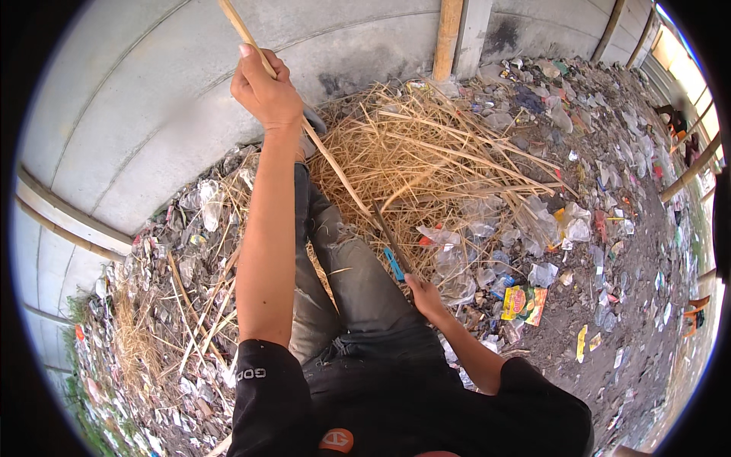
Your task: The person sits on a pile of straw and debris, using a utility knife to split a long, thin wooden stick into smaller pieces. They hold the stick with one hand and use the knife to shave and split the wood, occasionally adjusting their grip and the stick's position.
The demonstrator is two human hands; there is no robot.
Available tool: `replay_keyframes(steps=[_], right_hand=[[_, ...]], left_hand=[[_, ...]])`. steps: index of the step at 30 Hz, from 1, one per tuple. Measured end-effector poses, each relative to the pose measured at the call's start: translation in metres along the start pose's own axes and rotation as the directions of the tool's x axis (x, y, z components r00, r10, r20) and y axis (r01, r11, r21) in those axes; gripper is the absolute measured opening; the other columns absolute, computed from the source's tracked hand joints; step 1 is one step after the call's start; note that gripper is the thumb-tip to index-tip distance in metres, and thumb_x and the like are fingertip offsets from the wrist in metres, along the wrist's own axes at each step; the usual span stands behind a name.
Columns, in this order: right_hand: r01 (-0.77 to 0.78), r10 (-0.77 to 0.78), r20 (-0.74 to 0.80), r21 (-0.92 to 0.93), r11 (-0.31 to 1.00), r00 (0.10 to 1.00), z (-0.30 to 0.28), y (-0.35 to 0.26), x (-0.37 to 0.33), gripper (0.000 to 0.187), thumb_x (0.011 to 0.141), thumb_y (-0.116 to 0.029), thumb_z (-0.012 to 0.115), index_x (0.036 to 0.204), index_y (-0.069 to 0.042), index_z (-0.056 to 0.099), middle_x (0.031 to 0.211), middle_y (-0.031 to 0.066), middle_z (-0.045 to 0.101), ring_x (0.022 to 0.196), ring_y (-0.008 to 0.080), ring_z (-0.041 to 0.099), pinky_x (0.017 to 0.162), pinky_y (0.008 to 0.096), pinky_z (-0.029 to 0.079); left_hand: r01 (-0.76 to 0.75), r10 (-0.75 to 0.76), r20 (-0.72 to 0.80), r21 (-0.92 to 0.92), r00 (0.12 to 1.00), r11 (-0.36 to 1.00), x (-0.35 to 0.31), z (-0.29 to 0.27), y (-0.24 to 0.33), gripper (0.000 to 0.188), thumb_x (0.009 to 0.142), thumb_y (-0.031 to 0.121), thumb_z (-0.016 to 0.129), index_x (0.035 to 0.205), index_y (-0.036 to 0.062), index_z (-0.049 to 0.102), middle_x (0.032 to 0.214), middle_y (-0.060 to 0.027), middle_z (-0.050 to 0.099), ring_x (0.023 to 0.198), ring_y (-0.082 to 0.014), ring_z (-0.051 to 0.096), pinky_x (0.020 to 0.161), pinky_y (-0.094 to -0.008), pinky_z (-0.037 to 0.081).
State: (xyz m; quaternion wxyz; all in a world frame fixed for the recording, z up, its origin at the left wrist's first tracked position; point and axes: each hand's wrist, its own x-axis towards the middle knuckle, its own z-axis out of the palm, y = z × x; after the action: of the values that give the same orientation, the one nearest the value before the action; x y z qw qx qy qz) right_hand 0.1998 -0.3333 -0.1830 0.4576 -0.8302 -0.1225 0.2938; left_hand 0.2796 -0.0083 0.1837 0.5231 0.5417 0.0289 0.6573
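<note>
My left hand (266, 90) is raised at the upper left, its fingers wrapped round a long pale bamboo strip (335, 164). The strip slants down to the right, its upper end running out past the top of the picture. Low in the middle, my right hand (426, 298) grips a knife with a long dark blade (391, 236); its handle is mostly hidden in the fist. The blade meets or crosses the strip's lower end; whether they touch I cannot tell. Under them lies a heap of straw-coloured bamboo shavings (381, 141), by my legs.
A grey panel wall (167, 99) curves along the left and back, with a bamboo post (448, 38) against it. Plastic litter and a yellow-green packet (524, 305) lie over the dirt at the right. More thin strips (198, 327) lie at the left. A blue piece (394, 264) shows beside the blade.
</note>
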Motion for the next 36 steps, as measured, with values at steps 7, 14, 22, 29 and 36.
replay_keyframes(steps=[7,14,22,29,36], right_hand=[[0.104,-0.130,0.054,0.344,0.933,0.990,-0.019,-0.069,-0.018,0.060,0.101,-0.051,0.057,0.076,0.003,0.058,0.055,0.0117,0.051,0.058,0.0277,0.062,0.058,0.0399,0.045],[-0.210,0.210,0.085,-0.009,0.978,0.974,0.019,0.078,0.029,0.060,0.096,-0.057,0.059,0.088,0.002,0.068,0.064,0.0119,0.061,0.063,0.0248,0.064,0.062,0.0396,0.049],[-0.140,0.146,0.056,-0.099,0.985,0.988,0.007,0.060,0.001,0.064,0.095,-0.065,0.051,0.103,-0.005,0.073,0.081,0.0249,0.068,0.081,0.0417,0.067,0.074,0.0487,0.049],[0.077,-0.069,0.050,-0.196,0.978,0.996,-0.038,0.014,-0.037,0.041,0.101,-0.045,0.056,0.104,-0.007,0.072,0.089,0.0266,0.070,0.091,0.0471,0.066,0.076,0.0514,0.051],[0.237,-0.242,-0.056,-0.079,0.968,0.969,-0.034,-0.014,-0.042,0.044,0.099,-0.040,0.063,0.086,0.002,0.066,0.074,0.0245,0.065,0.076,0.0479,0.064,0.067,0.0498,0.048]], left_hand=[[0.071,-0.071,0.028,0.026,0.997,0.997,-0.005,-0.003,0.006,0.065,0.105,0.055,0.044,0.061,0.0073,0.046,0.055,-0.0010,0.043,0.048,-0.0091,0.036,0.047,-0.0269,0.026],[0.041,-0.041,-0.008,-0.031,0.999,0.999,0.003,-0.005,0.006,0.063,0.104,0.055,0.045,0.062,0.0075,0.046,0.055,-0.0005,0.041,0.048,-0.0089,0.036,0.046,-0.0257,0.026],[0.044,-0.041,0.041,-0.068,0.998,0.997,0.005,-0.023,0.039,0.056,0.105,0.047,0.041,0.063,0.0096,0.040,0.051,0.0000,0.033,0.044,-0.0106,0.028,0.044,-0.0266,0.022],[-0.010,0.034,0.171,-0.139,0.985,0.990,0.005,-0.005,0.077,0.055,0.104,0.045,0.035,0.062,0.0096,0.039,0.047,-0.0002,0.029,0.045,-0.0116,0.023,0.045,-0.0279,0.019],[0.001,0.017,0.102,-0.175,0.995,0.985,-0.006,-0.001,0.081,0.056,0.103,0.046,0.037,0.061,0.0091,0.041,0.047,-0.0003,0.029,0.045,-0.0121,0.021,0.046,-0.0280,0.019]])
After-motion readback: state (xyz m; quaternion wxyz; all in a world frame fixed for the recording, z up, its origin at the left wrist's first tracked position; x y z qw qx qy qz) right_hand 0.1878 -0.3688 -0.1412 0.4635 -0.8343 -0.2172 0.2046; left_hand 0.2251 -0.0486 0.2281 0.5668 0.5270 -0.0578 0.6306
